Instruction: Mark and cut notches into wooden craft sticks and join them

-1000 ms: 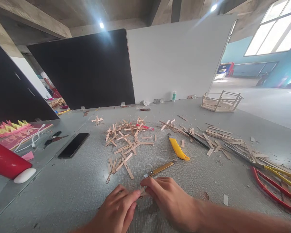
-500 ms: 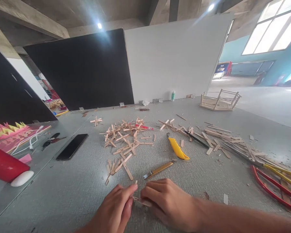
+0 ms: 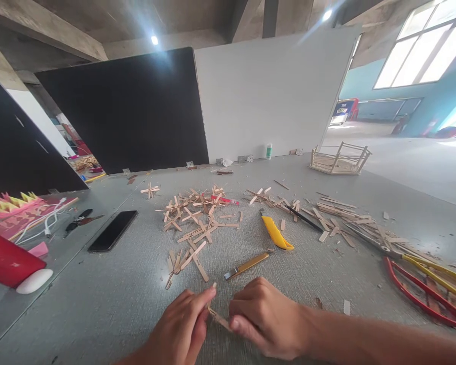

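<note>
At the near edge of the view, my left hand (image 3: 182, 320) is closed on a thin wooden craft stick (image 3: 219, 319); a pale stick tip pokes out above its index finger. My right hand (image 3: 269, 317) is closed, its thumb and curled fingers at the stick's other end. Much of what lies inside both hands is hidden. Just beyond them is a slim gold-coloured cutter (image 3: 250, 265), and farther off a yellow utility knife (image 3: 275, 233). Glued and loose craft sticks (image 3: 197, 213) lie in a heap ahead of my left hand.
A black phone (image 3: 113, 231) and a red cylinder (image 3: 11, 261) are on the left. To the right lie red- and yellow-handled scissors (image 3: 421, 299) and a stick pile (image 3: 338, 213). Farther back stand a stick frame (image 3: 340, 159) and a small bottle (image 3: 269, 151), before upright panels (image 3: 258, 96).
My right hand has shifted slightly right, away from my left hand, showing more of the craft stick between them. My left hand stays nearly in place.
</note>
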`<state>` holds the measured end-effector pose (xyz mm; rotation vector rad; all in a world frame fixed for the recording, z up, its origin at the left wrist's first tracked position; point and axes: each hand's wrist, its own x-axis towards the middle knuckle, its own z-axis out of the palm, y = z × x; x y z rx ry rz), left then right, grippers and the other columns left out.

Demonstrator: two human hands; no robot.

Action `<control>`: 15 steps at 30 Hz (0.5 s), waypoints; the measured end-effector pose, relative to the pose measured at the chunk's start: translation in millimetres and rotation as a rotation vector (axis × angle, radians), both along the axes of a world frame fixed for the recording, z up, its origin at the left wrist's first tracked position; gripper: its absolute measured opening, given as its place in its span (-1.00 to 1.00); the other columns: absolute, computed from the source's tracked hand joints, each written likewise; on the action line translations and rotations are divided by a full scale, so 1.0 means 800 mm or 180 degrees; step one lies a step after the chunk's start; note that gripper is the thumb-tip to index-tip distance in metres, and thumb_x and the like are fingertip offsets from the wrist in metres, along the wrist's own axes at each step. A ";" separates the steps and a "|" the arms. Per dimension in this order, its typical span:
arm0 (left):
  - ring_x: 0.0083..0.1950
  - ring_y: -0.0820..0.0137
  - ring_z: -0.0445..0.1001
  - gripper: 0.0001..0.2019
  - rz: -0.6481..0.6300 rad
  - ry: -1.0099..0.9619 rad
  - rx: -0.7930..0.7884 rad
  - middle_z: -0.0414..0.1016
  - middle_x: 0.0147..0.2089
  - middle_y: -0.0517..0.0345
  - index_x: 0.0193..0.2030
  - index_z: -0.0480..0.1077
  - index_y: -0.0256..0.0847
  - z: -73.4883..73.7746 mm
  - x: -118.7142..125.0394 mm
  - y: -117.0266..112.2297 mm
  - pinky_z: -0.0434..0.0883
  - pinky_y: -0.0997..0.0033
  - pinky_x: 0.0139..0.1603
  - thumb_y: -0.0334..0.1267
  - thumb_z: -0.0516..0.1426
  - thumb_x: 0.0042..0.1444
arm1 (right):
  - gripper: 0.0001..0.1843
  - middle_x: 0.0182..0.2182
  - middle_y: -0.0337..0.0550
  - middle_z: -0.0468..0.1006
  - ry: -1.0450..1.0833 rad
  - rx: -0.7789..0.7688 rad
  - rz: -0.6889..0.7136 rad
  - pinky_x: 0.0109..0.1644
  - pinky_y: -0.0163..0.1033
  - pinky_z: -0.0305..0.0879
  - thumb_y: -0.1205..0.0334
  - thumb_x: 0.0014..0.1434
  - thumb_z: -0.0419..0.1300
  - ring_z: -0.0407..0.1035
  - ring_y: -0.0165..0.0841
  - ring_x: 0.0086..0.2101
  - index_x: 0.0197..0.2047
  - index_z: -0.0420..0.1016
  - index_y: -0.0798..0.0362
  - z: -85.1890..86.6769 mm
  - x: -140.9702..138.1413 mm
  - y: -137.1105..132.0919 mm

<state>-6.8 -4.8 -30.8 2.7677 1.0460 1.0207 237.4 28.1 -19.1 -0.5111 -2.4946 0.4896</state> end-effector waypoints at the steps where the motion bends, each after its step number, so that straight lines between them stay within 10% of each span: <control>1: -0.08 0.32 0.69 -0.62 0.0006 -0.0009 0.0003 0.68 0.00 -0.01 0.34 0.19 -0.19 0.000 0.000 0.000 0.61 0.41 -0.01 -0.44 -0.09 0.46 | -0.18 -0.58 -0.21 0.43 0.0016 -0.0007 0.0020 -0.47 -0.23 0.07 -0.14 0.55 -0.44 0.16 -0.40 -0.60 -0.35 0.48 0.07 -0.001 0.001 0.000; 15: -0.30 0.36 0.65 -0.63 0.0005 -0.0260 -0.0151 0.62 -0.28 0.15 0.38 0.11 -0.12 -0.011 0.001 0.007 0.61 0.49 -0.16 -0.33 -0.09 0.49 | -0.64 -0.58 -0.25 0.42 -0.0204 0.0251 -0.0492 -0.50 -0.29 0.05 0.28 0.46 -0.07 0.21 -0.42 -0.59 -0.37 0.38 0.04 0.000 -0.007 -0.002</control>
